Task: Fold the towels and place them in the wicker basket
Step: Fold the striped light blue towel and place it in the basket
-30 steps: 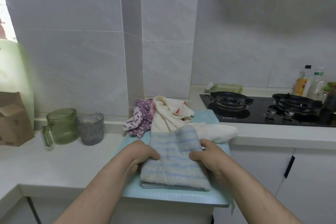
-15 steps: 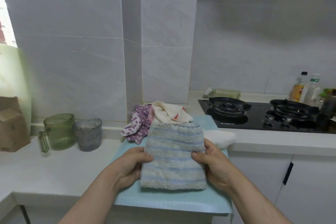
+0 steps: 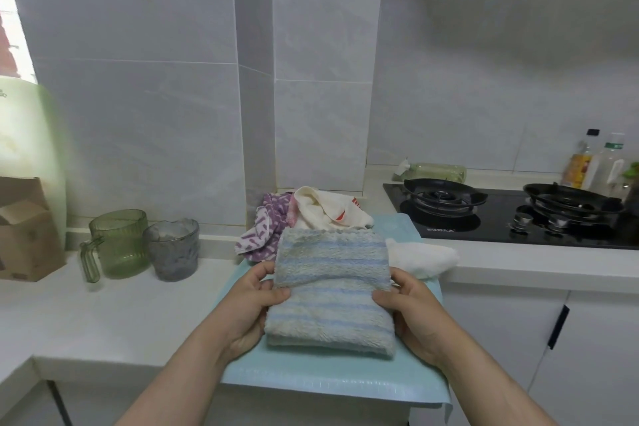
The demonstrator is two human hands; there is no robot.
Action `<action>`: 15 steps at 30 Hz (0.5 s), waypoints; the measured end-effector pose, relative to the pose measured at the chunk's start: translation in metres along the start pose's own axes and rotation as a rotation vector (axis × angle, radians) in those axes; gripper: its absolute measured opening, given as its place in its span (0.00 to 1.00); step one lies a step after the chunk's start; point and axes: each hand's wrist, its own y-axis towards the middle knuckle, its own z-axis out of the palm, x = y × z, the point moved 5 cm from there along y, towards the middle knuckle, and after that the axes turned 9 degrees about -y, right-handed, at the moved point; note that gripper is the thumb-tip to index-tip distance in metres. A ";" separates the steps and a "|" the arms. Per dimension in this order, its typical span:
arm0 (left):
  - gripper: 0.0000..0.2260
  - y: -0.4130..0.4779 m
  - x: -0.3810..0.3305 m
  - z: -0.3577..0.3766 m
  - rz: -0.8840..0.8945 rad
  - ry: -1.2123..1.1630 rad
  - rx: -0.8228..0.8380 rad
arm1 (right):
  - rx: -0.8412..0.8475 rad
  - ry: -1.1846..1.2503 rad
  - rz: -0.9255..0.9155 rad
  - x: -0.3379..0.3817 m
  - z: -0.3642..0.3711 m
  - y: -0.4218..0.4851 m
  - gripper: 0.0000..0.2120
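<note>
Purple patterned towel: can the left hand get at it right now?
Probably, once freed: the left hand grips the striped towel, but the purple towel lies just beyond it, nothing between.

Soft daylight from left, overexposed glare, wide-angle distortion

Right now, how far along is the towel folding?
Done: the blue striped towel looks folded over into a compact stack. In hand: the left hand and right hand grip its sides over the pale blue mat. Left: the purple patterned towel, the cream towel and the white towel lie crumpled behind it, unfolded. No wicker basket is in view, so nothing can be confirmed as put away.
</note>
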 end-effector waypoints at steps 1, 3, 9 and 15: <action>0.23 0.000 0.000 0.000 -0.002 -0.005 0.003 | -0.003 0.004 0.003 0.000 -0.001 0.000 0.18; 0.25 0.000 0.000 0.002 -0.003 -0.017 0.019 | 0.005 0.025 0.009 -0.001 -0.001 -0.001 0.18; 0.22 -0.001 0.001 0.004 -0.028 -0.071 0.020 | 0.075 0.093 0.002 0.002 0.003 -0.002 0.21; 0.19 0.001 0.002 0.006 -0.058 -0.092 0.037 | 0.107 0.139 -0.018 0.003 0.006 -0.003 0.23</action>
